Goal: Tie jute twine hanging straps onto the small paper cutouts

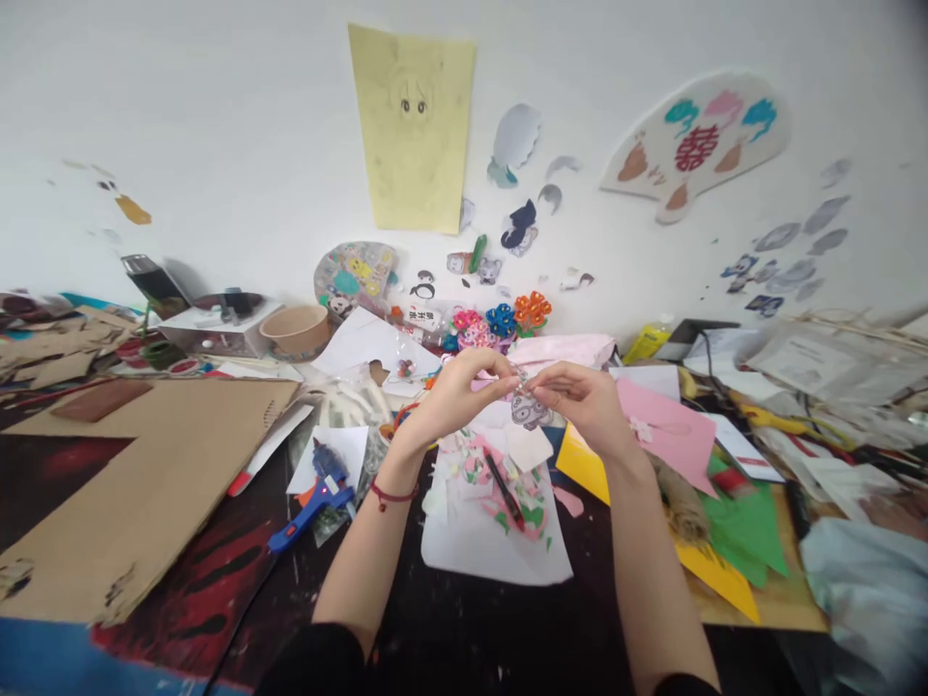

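My left hand point(468, 391) and my right hand point(584, 401) meet above the middle of the desk, both with fingers pinched. Between them hangs a small character cutout point(531, 413), grey and white with round eyes drawn on it. Both sets of fingertips close at its top edge; the exact part they grip is too small to make out. Below lies a white paper sheet point(464, 561) strewn with pink, green and white paper scraps. A dark red pen point(504, 488) rests slantwise on these scraps.
To the left, a blue hot glue gun point(311, 512) lies on paper beside a large cardboard piece point(159, 483). Pink paper point(678, 425), green sheets point(746, 532) and a twine roll point(680, 498) lie right. Bright flowers point(500, 319) stand against the wall.
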Motion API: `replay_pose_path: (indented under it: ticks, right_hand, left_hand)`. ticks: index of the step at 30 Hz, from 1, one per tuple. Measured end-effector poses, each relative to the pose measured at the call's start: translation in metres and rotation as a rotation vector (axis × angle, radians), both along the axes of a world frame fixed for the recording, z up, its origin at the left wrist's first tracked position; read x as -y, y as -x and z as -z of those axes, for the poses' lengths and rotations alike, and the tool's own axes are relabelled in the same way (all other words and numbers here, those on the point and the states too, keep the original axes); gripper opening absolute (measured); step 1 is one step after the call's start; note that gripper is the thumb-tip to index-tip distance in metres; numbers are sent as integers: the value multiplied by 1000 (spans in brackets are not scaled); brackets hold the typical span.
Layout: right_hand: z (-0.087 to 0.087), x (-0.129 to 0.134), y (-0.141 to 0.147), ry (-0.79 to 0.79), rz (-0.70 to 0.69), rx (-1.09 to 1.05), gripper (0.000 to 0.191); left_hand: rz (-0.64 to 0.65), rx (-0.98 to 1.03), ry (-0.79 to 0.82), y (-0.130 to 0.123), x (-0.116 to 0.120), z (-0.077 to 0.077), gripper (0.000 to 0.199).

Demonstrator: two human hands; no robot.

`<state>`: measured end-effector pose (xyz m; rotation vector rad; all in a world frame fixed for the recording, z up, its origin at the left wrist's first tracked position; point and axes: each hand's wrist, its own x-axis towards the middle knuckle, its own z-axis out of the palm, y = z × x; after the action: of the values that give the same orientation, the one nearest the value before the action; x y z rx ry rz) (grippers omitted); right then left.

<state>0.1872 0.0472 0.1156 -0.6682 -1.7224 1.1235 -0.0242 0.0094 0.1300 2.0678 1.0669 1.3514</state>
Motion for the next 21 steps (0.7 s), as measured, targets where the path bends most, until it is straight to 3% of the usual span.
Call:
replay_pose_path:
  ticks: [4, 9, 14, 21]
  right_hand:
    - [-14, -28, -1, -80, -41, 47, 17]
    - [-13, -47, -1, -193, 20, 104, 14]
    - [-8, -53, 6, -294, 51, 196, 14]
    - [-10, -47, 11, -299, 50, 200, 16]
  left_hand:
    - [67, 104, 1, -6, -21, -6, 22]
    - [86, 180, 90, -13, -41, -1, 26]
    - [-78, 204, 70, -18, -51, 7, 22]
    - [-202, -8, -81, -15, -40, -1, 15]
